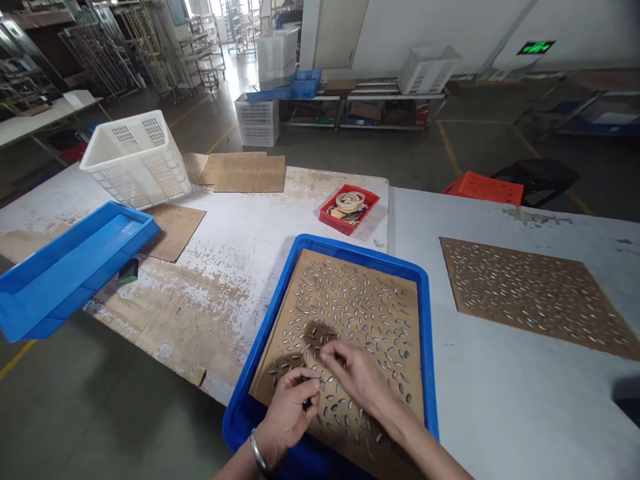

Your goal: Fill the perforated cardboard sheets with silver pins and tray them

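Note:
A blue tray (pixel 429 333) stands in front of me with a sheet of brown cardboard (pixel 400 283) in it. Many small silver, leaf-shaped pieces (pixel 345 313) lie spread over the cardboard. My left hand (pixel 290 410), with a metal bangle (pixel 259 455) on its wrist, is closed above the near part of the sheet, thumb and forefinger together. Something small and dark shows between its curled fingers, too small to name. Just to its right, my right hand (pixel 357 377) hovers low over the pieces, fingertips pinched; whatever they hold is hidden.
Another cardboard sheet (pixel 530 293) covered with similar pieces lies on the table at right. Beyond the tray is a red box (pixel 345 227) holding tape rolls. At left are an empty blue tray (pixel 75 260), a white crate (pixel 140 167) and flat cardboard (pixel 250 172). An orange stool (pixel 487 188) stands behind.

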`<state>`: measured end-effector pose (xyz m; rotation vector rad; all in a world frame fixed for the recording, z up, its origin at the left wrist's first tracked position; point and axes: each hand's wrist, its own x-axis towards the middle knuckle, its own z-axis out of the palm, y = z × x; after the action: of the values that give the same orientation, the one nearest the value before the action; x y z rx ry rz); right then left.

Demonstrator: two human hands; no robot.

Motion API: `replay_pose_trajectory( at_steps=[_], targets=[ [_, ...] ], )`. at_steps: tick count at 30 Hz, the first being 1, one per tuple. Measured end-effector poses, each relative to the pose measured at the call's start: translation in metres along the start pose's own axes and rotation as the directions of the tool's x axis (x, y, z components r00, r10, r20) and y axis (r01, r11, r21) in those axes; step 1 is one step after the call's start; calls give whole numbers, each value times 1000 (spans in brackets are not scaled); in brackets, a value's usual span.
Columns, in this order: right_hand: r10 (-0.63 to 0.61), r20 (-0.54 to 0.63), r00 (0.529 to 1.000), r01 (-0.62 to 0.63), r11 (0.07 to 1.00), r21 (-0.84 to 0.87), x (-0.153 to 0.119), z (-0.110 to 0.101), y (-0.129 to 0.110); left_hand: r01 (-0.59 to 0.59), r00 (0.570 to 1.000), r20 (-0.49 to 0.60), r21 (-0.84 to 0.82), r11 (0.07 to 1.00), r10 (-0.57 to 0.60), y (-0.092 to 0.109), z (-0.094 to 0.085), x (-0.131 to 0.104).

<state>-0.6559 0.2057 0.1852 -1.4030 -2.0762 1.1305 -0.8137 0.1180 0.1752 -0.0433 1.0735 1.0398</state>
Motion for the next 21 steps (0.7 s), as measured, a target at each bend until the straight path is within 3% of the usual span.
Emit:
replay_pose_trajectory(
  at_steps=[2, 5, 11, 16, 21],
  targets=[
    [-35, 47, 998, 31, 996, 83, -25, 5, -9, -63, 998, -22, 10, 998, 64, -2, 4, -1],
    [-1, -37, 999, 7, 989, 147, -47, 14, -14, -103, 993, -51, 40, 994, 105, -8, 10, -2],
    [60, -135, 989, -40, 988, 151, -52, 21, -13, -180, 979, -86, 55, 982, 184, -8, 17, -5],
    [120, -111, 987, -109, 988, 105, -34, 15, -4, -107, 992, -74, -41, 993, 103, 2, 11, -6],
    [122, -142, 982, -141, 981, -134, 14, 6, 15, 7, 1000, -22, -73, 997, -9, 3, -5, -7]
  ],
)
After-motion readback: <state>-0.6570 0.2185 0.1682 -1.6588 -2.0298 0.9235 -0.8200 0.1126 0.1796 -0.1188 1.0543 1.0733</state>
